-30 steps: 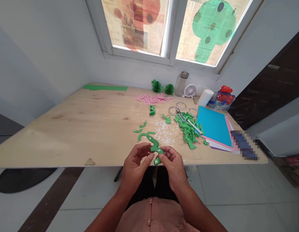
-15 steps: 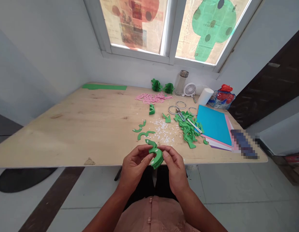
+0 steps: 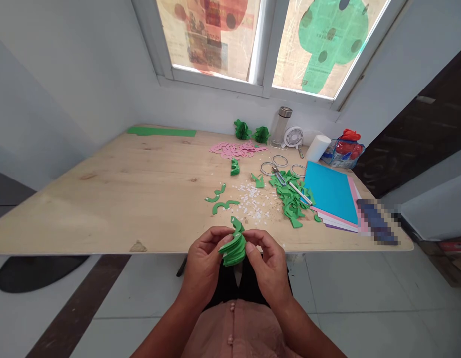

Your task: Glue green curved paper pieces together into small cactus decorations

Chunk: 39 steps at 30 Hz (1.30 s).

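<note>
Both hands are at the near edge of the table [image 3: 114, 199]. The left hand [image 3: 204, 258] is partly curled, its thumb and forefinger closed on the left side of the green paper stack [image 3: 233, 251]. The right hand [image 3: 269, 258] is likewise partly curled, its thumb and forefinger closed on the right side. The stack is located between the hands, its curved layers fanned.

Directly beyond the hands are two wavy green strips [image 3: 226, 204] and, to their right, white paper bits [image 3: 252, 204]. Green scraps [image 3: 292, 201] lie beyond and right of the right hand, with scissors [image 3: 278, 176] and a white pen [image 3: 300, 193] on top.

Containers are positioned far beyond the right hand. The clear bottle [image 3: 280, 130] stands upright, metal cap [image 3: 285, 112] fitted; its contents cannot be determined. Farther right, the transparent blue-edged bag [image 3: 342, 158] contains red material [image 3: 347, 148]; some red protrudes from the top. Other contents are indistinct. A white roll [image 3: 318, 148] is beside the bag.
</note>
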Available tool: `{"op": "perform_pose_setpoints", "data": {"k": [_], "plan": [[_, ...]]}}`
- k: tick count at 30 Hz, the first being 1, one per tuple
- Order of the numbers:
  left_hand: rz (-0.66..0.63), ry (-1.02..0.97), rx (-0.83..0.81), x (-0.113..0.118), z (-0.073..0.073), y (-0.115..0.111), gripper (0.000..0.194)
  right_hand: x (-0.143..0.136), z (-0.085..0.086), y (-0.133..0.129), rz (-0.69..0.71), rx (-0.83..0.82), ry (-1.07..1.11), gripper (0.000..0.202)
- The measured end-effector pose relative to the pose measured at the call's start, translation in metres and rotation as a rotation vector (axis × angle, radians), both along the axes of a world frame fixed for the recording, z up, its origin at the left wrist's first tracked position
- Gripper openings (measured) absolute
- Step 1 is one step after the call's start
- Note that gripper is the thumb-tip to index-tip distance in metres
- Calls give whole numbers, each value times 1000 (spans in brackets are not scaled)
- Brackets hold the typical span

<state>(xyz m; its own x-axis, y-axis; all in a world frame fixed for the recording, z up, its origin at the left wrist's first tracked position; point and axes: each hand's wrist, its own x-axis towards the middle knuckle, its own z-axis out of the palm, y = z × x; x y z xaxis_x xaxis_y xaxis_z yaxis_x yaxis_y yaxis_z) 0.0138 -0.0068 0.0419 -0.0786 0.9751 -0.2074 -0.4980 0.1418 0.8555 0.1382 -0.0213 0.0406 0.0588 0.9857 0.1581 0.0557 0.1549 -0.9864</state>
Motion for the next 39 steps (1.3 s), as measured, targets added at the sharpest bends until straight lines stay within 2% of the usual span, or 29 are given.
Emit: {"op": "perform_pose_setpoints", "data": {"k": [9,19,25,34,39], "plan": [[-23,-81,-35,-2,1,-2,23,0,3,-5,11,56,-54,17],[-14,-94,-49,-7,4,-3,22,-3,6,-6,-21,153,-224,20],[30,-79,-61,-5,2,0,23,-4,4,-4,-6,111,-198,19],[43,98,33,-6,-14,0,17,-2,-3,1,20,-6,-65,16],[85,148,63,-4,-11,-2,14,1,-2,0,53,-11,-47,16]]}}
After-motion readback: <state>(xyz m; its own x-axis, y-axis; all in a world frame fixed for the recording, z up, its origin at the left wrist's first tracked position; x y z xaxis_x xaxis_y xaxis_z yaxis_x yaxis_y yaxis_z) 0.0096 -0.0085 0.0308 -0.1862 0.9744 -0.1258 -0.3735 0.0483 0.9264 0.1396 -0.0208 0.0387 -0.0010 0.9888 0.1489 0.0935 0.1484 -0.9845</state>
